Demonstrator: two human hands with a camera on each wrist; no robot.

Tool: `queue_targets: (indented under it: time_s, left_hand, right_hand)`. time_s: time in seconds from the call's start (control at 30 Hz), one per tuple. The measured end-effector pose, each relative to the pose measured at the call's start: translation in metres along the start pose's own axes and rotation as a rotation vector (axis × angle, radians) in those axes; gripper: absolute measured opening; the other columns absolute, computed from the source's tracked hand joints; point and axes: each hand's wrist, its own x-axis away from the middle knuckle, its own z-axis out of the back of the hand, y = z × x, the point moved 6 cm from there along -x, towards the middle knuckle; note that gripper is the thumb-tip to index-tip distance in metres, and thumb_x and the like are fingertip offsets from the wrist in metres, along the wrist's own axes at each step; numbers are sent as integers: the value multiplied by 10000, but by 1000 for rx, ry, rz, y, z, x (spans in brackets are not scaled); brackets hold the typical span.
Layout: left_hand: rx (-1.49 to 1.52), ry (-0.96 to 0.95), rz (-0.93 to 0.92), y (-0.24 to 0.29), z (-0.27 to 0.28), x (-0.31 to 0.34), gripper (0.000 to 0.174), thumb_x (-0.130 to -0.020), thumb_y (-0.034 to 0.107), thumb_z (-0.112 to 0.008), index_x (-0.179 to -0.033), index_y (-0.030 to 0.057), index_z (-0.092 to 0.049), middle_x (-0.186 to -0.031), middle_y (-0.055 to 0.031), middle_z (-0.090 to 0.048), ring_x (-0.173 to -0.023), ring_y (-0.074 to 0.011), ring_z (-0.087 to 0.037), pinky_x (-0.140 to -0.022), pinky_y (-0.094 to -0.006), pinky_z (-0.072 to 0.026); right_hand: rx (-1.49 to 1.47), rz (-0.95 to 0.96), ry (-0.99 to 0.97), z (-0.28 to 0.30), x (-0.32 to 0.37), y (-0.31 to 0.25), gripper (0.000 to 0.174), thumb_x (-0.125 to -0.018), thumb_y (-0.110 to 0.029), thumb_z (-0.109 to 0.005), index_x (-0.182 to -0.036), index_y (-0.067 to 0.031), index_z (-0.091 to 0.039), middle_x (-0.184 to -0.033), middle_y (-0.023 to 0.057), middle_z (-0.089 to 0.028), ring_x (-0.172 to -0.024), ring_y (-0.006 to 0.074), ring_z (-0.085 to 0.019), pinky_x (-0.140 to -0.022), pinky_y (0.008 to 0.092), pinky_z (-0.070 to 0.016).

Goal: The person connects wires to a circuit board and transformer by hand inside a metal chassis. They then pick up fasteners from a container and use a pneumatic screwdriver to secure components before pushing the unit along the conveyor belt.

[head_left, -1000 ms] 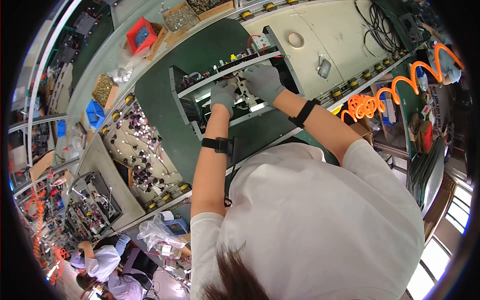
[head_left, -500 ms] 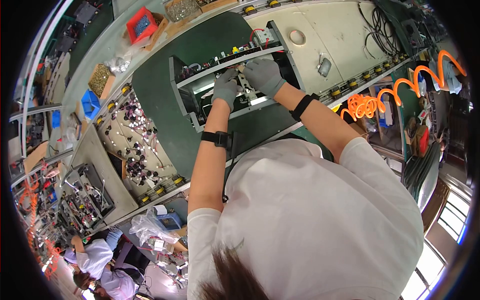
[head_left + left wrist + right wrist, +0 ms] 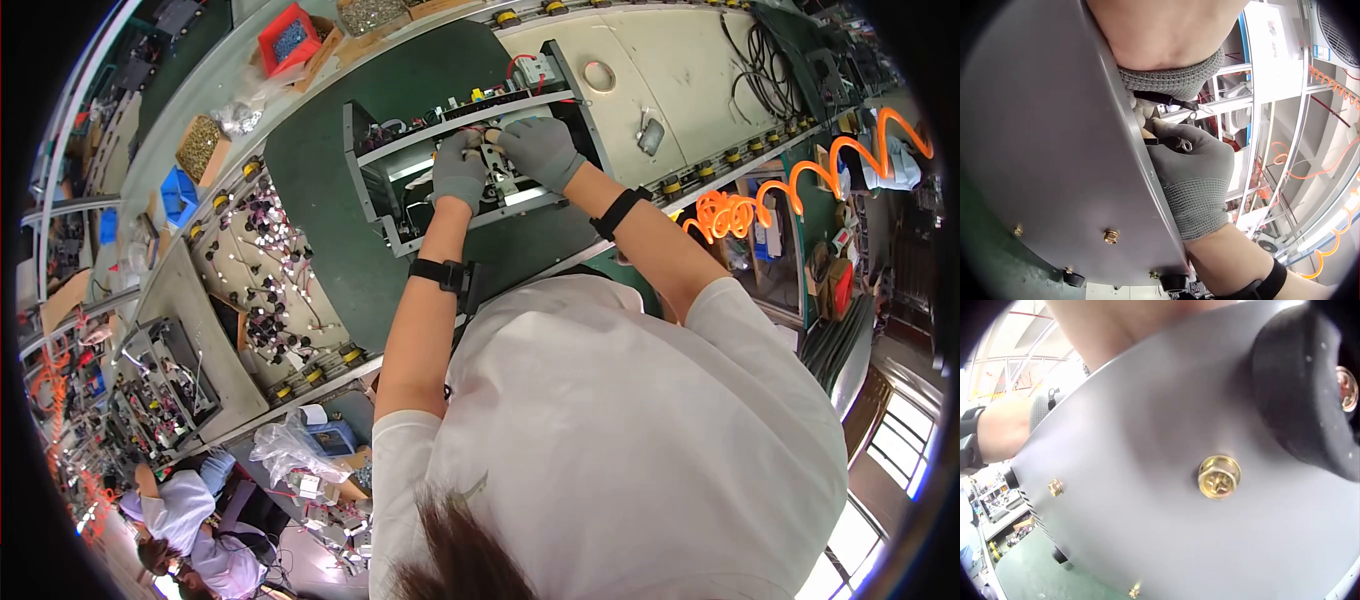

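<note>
A grey metal chassis (image 3: 376, 190) lies on the green mat (image 3: 325, 240) in the head view, with wiring and small parts along its far side. Both gloved hands work inside its near compartment, close together. My left hand (image 3: 460, 172) has its fingers curled at a pale bracket (image 3: 497, 166); my right hand (image 3: 542, 152) is curled just right of it. In the left wrist view, a black lead with a ring terminal (image 3: 1185, 145) shows at the right hand (image 3: 1192, 159); another black lead (image 3: 1159, 97) runs beneath the left cuff. The chassis panel (image 3: 1147, 462) hides the fingertips in the right wrist view.
Wire harnesses (image 3: 270, 300) lie left of the mat. Red (image 3: 287, 40) and blue (image 3: 179, 196) bins stand beyond. A tape ring (image 3: 598, 76) and small grey part (image 3: 650, 137) lie right. An orange coiled hose (image 3: 785, 185) hangs at right; people sit lower left.
My left hand has moved up and right, closer to my right hand. The fingers of both hands have shifted slightly inside the chassis, and the head view has shifted a little.
</note>
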Motion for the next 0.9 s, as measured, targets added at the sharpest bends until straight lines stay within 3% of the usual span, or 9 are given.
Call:
queue_targets:
  time_s: [0.07, 0.2, 0.27, 0.37, 0.47, 0.6, 0.67, 0.77, 0.9]
  left_hand:
    - [-105, 101, -139, 14, 2, 7, 369, -748, 19, -478, -1105, 7, -573, -1005, -177, -613, -915, -275, -607, -800, -323, -474]
    - [-159, 80, -99, 15, 1, 6, 353, -746, 29, -486, -1088, 10, -572, -1025, -171, -599, -967, -271, -585, -846, -328, -452]
    - [-80, 88, -72, -9, -4, -6, 343, -811, 86, -521, -1135, -23, -554, -902, -122, -626, -669, -156, -620, -582, -266, -488]
    - [32, 26, 178, 21, 4, 11, 319, -830, 140, -560, -1105, -21, -578, -801, -108, -631, -570, -145, -602, -535, -272, -482]
    - [-38, 3, 136, 14, 5, 5, 296, -836, 175, -590, -1053, -25, -611, -712, -93, -627, -478, -136, -573, -493, -275, -474]
    - [-142, 97, 170, 1, 2, -7, 290, -839, 210, -606, -1004, -27, -636, -691, -90, -635, -478, -136, -582, -472, -273, -466]
    - [-230, 113, 302, 1, 5, -8, 318, -775, 256, -600, -1010, 53, -667, -842, -162, -678, -647, -192, -668, -682, -314, -510]
    - [-61, 54, 590, 6, 5, -10, 331, -756, 247, -619, -967, -3, -664, -814, -149, -683, -639, -194, -671, -671, -294, -506]
    - [33, 29, 492, 17, 9, 1, 309, -813, 212, -584, -984, -39, -636, -784, -128, -678, -615, -194, -668, -587, -279, -501]
  right_hand:
    - [-11, 12, 16, 0, -1, -1, 254, -713, -182, -618, -966, -177, -587, -732, -20, -560, -682, 165, -608, -559, 310, -481]
    - [-23, 60, 32, -9, -4, 2, 232, -723, -177, -612, -952, -176, -575, -778, -17, -570, -729, 167, -607, -575, 309, -480]
    - [-15, 32, -38, -14, -6, 0, 227, -723, -171, -611, -949, -175, -584, -790, -13, -572, -751, 172, -605, -587, 316, -481]
    - [4, -54, -184, -16, -8, -4, 208, -716, -161, -617, -924, -167, -608, -801, -2, -574, -799, 187, -598, -633, 337, -482]
    - [-9, -125, -272, -19, -8, -5, 168, -706, -160, -627, -874, -160, -636, -822, 10, -577, -858, 197, -584, -706, 355, -475]
    - [-109, -232, -359, -4, -10, -8, 123, -709, -175, -627, -826, -153, -657, -914, 28, -576, -937, 209, -551, -793, 367, -456]
    - [-181, -282, -290, 4, -4, -7, 123, -718, -180, -623, -832, -150, -660, -930, 27, -569, -942, 215, -546, -797, 367, -458]
    - [-271, -344, -182, 19, 10, 4, 132, -731, -188, -624, -847, -140, -666, -948, 25, -568, -948, 229, -541, -805, 366, -459]
    - [-287, -411, -83, 56, 25, 12, 167, -730, -185, -637, -887, -141, -674, -971, 20, -589, -963, 234, -546, -814, 357, -461]
